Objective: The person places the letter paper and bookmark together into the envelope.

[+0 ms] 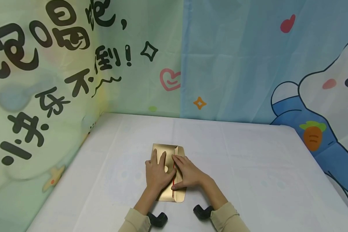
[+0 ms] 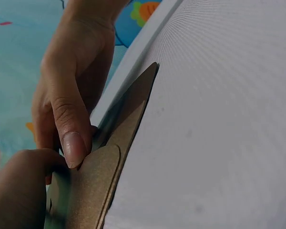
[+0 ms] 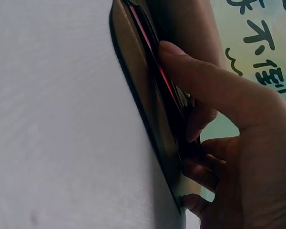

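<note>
A gold paper envelope (image 1: pixel 171 148) lies on the white table with its long flap (image 1: pixel 180 196) folded out to the right. A thin red line (image 1: pixel 173 184) shows along its mouth, also seen as a red edge (image 3: pixel 164 78) in the right wrist view. My left hand (image 1: pixel 159 174) rests on the envelope's body, fingers extended away from me and thumb towards the mouth. My right hand (image 1: pixel 191 174) touches the mouth from the right, thumb and forefinger spread apart along it. Whether its fingertips reach inside is hidden.
White cloth covers the table (image 1: pixel 258 167) around the envelope. Printed curtains (image 1: pixel 226 58) stand at the back and left. Black wrist-worn devices, one by the left sleeve (image 1: pixel 159 220) and one by the right (image 1: pixel 202 212), sit just above the table.
</note>
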Tool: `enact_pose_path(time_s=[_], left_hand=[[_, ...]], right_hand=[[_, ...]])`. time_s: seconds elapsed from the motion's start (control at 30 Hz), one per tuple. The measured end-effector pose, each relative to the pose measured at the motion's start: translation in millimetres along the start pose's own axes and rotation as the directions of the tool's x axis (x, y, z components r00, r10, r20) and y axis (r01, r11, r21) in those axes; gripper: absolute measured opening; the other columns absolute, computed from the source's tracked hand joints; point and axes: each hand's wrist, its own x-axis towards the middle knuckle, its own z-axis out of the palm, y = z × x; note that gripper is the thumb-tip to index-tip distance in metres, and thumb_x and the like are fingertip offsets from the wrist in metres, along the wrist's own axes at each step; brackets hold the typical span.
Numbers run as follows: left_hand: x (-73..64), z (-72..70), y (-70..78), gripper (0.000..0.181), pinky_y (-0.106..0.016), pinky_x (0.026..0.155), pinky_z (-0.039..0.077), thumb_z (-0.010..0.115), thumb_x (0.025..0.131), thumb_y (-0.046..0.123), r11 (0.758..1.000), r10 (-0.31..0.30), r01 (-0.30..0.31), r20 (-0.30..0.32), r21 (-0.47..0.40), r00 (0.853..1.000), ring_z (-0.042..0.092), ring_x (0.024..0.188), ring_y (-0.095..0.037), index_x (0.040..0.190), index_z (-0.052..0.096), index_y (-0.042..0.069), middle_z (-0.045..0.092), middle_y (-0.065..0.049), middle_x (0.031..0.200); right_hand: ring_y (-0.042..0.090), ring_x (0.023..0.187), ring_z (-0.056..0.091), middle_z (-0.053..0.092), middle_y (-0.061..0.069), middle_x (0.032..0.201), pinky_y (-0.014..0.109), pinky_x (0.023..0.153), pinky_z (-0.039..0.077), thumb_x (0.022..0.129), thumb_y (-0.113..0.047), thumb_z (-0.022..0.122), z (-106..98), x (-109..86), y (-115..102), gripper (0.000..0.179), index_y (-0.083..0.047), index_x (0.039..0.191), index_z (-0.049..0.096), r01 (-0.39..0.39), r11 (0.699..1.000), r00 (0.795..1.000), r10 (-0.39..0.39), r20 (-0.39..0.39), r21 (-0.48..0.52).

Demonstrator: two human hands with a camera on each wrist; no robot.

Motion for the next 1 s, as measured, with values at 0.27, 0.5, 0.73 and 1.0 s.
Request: enact_pose_path(time_s=[0.27,0.5,0.73,1.0], left_hand=[[0.8,0.1,-0.2,0.073,-0.041,0.075,0.035,0.057,0.074,0.056,1.000,0.000,0.000,0.004,-0.009,1.000,0.047,0.098,-0.038,0.133,0.050,0.012,0.031,-0.023,0.143],[0.3,0.7,-0.9,0.074,-0.040,0.074,0.036,0.056,0.074,0.057,1.000,-0.004,0.005,0.007,-0.018,1.000,0.046,0.093,-0.038,0.133,0.050,0.014,0.031,-0.022,0.143],[1.5,1.7,-2.0,0.075,-0.039,0.072,0.038,0.057,0.072,0.058,1.000,-0.004,0.004,-0.005,-0.025,1.000,0.045,0.089,-0.039,0.133,0.049,0.014,0.030,-0.020,0.143],[3.0,7.2,-4.7,0.074,-0.042,0.076,0.039,0.060,0.071,0.057,1.000,0.011,-0.011,-0.027,-0.006,1.000,0.045,0.094,-0.038,0.131,0.051,0.016,0.028,-0.018,0.145]], right_hand=[[0.029,0.131,0.026,0.027,0.014,0.146,0.047,0.107,0.017,0.063,-0.063,0.070,0.0,0.1,-0.3,0.116,0.002,0.145,0.020,0.015,1.000,1.000,-0.015,-0.006,-0.013],[0.029,0.133,0.024,0.026,0.014,0.147,0.048,0.107,0.015,0.063,-0.063,0.070,2.8,-0.5,1.6,0.117,0.001,0.146,0.018,0.006,1.000,1.000,-0.006,-0.009,0.000],[0.029,0.133,0.023,0.026,0.013,0.146,0.048,0.107,0.015,0.063,-0.061,0.072,4.9,-0.4,4.0,0.116,0.000,0.146,0.018,0.004,1.000,0.999,-0.004,-0.037,0.017],[0.031,0.130,0.026,0.029,0.014,0.143,0.049,0.103,0.024,0.064,-0.063,0.070,10.5,-2.9,8.4,0.112,0.000,0.144,0.025,-0.008,1.000,0.995,0.009,-0.097,0.008]])
